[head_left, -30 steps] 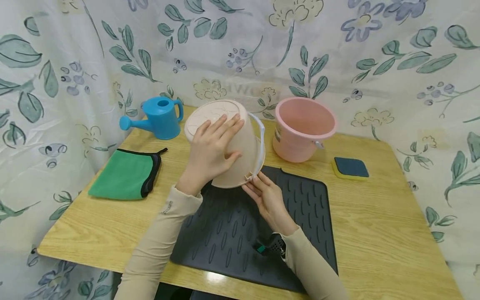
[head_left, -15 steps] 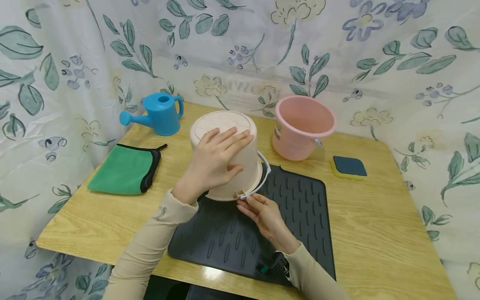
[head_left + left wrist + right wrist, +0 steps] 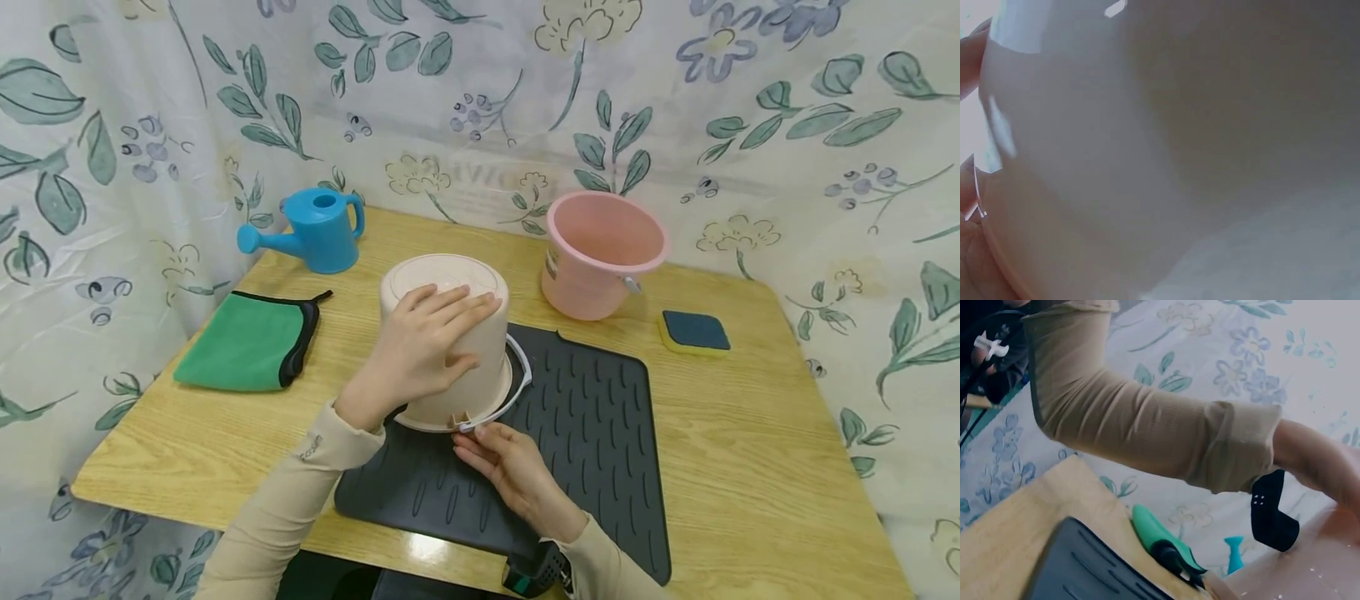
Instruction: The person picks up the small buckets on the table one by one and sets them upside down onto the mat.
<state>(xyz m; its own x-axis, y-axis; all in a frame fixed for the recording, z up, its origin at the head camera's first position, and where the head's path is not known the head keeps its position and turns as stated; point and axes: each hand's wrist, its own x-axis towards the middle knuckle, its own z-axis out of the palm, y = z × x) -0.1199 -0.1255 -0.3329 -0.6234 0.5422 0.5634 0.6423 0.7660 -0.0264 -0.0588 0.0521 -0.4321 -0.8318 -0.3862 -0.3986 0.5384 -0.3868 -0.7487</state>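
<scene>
Beige bucket [image 3: 486, 340] upside down, base up, directly ahead of the person and between both hands, over the left part of the black mat [image 3: 592, 433] on the worktop [image 3: 750, 450]. Long axis about vertical, no obvious lean; can't tell if the rim sits flush all round. Left hand [image 3: 427, 342] is high, fingers straight and slightly spread, laid against the upper wall and base edge, not wrapped round it. Right hand [image 3: 517, 479] is low, fingertips at the near rim by the handle joint [image 3: 459, 419]; can't tell if they pinch or just touch. Hands apart, bucket wall between their heights: left nearer the base, right nearer the rim. White handle [image 3: 527, 373] loops out along the rim's right side. Pink bucket [image 3: 588, 287] stands upright behind and right, apart from the beige one; sponge [image 3: 693, 332] further right.
</scene>
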